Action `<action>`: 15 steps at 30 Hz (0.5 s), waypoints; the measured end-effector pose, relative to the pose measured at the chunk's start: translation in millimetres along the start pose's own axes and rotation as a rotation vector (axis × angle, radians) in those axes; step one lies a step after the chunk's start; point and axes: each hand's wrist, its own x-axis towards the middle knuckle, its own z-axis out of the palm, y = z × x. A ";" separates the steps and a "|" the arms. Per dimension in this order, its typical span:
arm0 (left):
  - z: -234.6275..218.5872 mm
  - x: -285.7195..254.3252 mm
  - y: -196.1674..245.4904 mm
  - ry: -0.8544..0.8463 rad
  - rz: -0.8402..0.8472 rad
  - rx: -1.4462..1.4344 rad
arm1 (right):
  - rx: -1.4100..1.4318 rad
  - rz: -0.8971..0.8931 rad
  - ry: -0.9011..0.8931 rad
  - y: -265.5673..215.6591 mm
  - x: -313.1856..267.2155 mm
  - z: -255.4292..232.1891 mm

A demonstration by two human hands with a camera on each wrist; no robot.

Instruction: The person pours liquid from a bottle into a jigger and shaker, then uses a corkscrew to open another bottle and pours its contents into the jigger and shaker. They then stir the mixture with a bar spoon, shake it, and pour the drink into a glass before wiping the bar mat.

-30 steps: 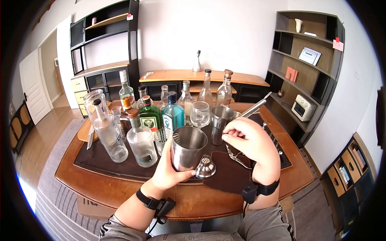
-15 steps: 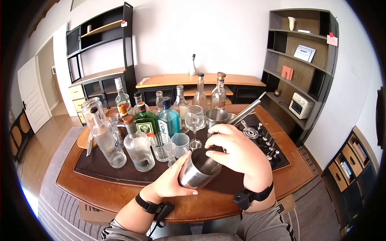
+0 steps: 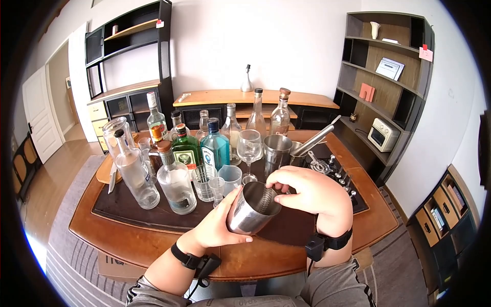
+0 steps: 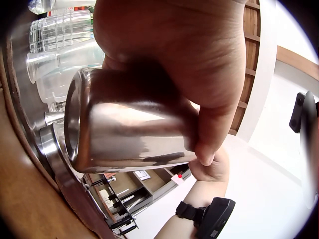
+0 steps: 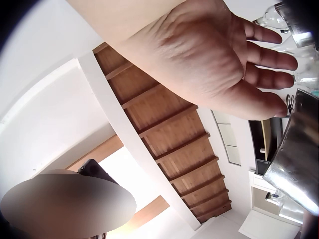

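Observation:
My left hand (image 3: 215,225) grips a steel shaker cup (image 3: 244,217) from its left side, thumb along the near wall. The cup is tilted, its mouth toward the right. Inside the mouth shows a thin metal coil spring (image 3: 266,202). My right hand (image 3: 314,194) is at the rim, with the thumb and index fingertips pinching the upper end of the spring. In the right wrist view a few loops of the spring (image 5: 290,103) show beside the thumb tip, while the other fingers are stretched out. The left wrist view shows the cup (image 4: 134,124) wrapped by the left hand (image 4: 184,55).
Several bottles, including a blue one (image 3: 216,148), crowd the left and back of the table (image 3: 204,250). Beyond the cup stand a stemmed glass (image 3: 249,148), clear measuring cups (image 3: 217,187) and a second steel cup (image 3: 277,153). Metal bar tools (image 3: 340,176) lie at the right.
The cup has shifted right and tipped toward the right hand. The right hand has come left to its mouth, then drawn slightly back. The spring, earlier at the left inner wall, is near the right rim.

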 end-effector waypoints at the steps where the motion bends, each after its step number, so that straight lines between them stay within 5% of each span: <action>1: 0.1 0.1 0.9 -0.005 0.004 0.015 | 0.009 -0.021 0.035 -1.0 1.4 2.6; 12: 0.0 -0.5 -1.9 -0.021 -0.003 0.013 | 0.059 -0.057 -0.038 15.3 11.9 3.4; 15: -0.2 -0.5 -2.3 -0.021 -0.007 0.007 | 0.124 -0.006 0.082 11.4 7.6 -3.8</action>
